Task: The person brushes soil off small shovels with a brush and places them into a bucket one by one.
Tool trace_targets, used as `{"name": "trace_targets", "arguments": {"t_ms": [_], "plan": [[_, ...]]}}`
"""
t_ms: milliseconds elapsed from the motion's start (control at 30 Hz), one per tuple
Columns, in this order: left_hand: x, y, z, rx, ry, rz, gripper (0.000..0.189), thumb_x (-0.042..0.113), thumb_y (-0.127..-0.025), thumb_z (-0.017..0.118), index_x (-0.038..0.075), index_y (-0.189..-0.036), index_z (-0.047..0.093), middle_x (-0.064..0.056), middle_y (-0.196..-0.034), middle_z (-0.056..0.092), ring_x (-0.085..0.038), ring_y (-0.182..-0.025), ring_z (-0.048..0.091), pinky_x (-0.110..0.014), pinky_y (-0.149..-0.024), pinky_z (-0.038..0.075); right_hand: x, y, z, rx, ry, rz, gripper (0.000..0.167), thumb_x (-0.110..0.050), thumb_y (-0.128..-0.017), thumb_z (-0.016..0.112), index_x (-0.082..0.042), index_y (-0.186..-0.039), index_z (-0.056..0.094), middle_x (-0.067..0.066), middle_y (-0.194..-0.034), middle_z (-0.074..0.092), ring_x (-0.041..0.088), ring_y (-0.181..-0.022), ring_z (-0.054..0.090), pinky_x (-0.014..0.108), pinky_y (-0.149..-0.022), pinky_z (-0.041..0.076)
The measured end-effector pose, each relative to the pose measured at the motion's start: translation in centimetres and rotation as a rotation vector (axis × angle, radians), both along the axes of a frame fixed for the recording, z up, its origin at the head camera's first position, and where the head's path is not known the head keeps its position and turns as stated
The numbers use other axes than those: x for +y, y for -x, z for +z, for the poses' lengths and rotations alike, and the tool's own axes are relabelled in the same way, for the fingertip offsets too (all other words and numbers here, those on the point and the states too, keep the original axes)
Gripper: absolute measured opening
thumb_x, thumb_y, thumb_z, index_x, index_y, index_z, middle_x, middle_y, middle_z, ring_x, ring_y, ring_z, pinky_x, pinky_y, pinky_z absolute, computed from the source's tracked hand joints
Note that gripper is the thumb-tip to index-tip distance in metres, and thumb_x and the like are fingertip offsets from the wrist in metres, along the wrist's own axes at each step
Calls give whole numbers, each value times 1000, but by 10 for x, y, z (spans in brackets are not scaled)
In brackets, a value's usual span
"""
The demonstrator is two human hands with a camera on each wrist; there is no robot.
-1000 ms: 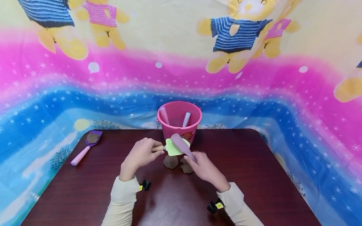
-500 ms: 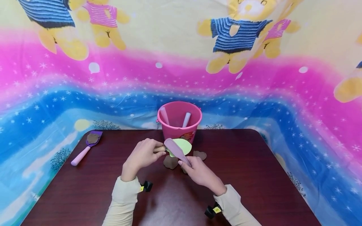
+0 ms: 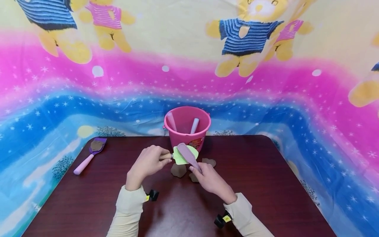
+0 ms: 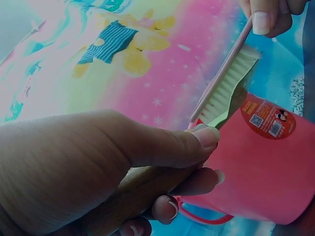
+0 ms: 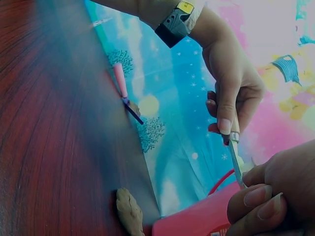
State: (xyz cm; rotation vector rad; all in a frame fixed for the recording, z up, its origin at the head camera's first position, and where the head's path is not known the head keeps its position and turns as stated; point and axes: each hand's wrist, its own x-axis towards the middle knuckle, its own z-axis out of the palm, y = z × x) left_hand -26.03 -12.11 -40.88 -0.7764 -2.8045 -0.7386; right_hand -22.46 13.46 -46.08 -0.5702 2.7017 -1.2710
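We see the left grip (image 3: 148,160) grasping a wooden-handled green shovel (image 3: 194,151), blade pointing right; right grip (image 3: 214,178) clasps mauve spatula (image 3: 186,153), long axis slanting far-left.

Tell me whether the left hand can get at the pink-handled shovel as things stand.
Probably not without letting go first: the left hand grips the wooden handle of the green tool. Otherwise the way looks free, with nothing standing between it and the shovel.

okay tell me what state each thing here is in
Green trowel, held raised in left hand
Mauve paddle, gripped in right hand
Bucket, upright, two tool handles inside
Shovel, lying on the table, bearing a brown lump
Other brown lumps, lying near the bucket
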Motion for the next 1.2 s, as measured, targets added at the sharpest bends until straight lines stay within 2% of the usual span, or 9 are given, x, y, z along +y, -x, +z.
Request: {"name": "trace_targets", "arguments": {"t_ms": [133,233,400,467,667,900,1000,1100,1200], "plan": [[-3,0,1,14,-2,15,12,25,-86,83,22,-79,73,15,-56,47,-4,-57,47,-30,-62,45,3,2,0,8,-1,-9,32,-27,-107,54,-2,-89,59,-4,-61,38,7,-52,32,22,-48,31],[-5,0,1,23,-3,20,8,25,-86,83,21,-84,77,16,-62,57,-3,-61,50,-30,-65,47,5,4,0,16,-1,-22,30,-25,-106,55,-4,-85,58,-3,-61,39,7,-51,32,22,-48,30],[-7,0,1,8,-7,9,10,25,-86,82,18,-83,76,19,-61,53,-1,-61,48,-30,-67,47,8,7,1,78,-32,-59,32,-24,-105,57,-11,-76,53,-1,-65,42,8,-53,36,22,-49,33],[-8,0,1,5,-10,2,12,25,-87,81,19,-81,73,18,-57,46,-2,-59,44,-30,-66,45,10,9,1,87,-29,-74,32,-23,-105,57,-11,-75,53,-1,-65,42,9,-54,37,23,-50,33],[-11,0,1,10,-13,-1,13,25,-88,80,21,-79,71,16,-54,35,-2,-57,40,-30,-63,41,17,10,3,15,-6,-99,33,-26,-106,55,-9,-78,52,-3,-60,38,11,-51,34,24,-48,32],[-13,1,0,2,-23,17,11,26,-87,81,18,-93,79,15,-69,65,-1,-65,54,-34,-73,51,24,12,6,-18,0,-122,32,-26,-106,55,-6,-81,54,-2,-59,39,12,-50,33,25,-47,29],[-14,1,0,-8,-28,16,10,26,-88,81,18,-93,79,16,-62,60,-1,-62,52,-32,-71,50,27,13,7,-19,-11,-139,34,-26,-106,56,-8,-78,52,-2,-58,37,12,-49,32,24,-47,28],[-15,1,0,-16,-30,11,9,26,-89,80,20,-85,75,16,-53,41,-1,-56,42,-29,-65,43,31,15,7,-17,-17,-149,36,-26,-106,55,-9,-75,50,-3,-57,35,12,-49,30,24,-46,27],[-15,0,1,-26,-38,7,17,26,-89,79,21,-77,68,14,-53,27,-2,-54,31,-28,-61,37,35,17,8,-25,-13,-156,35,-26,-106,55,-8,-75,52,-3,-57,35,12,-49,29,25,-46,26]]}}
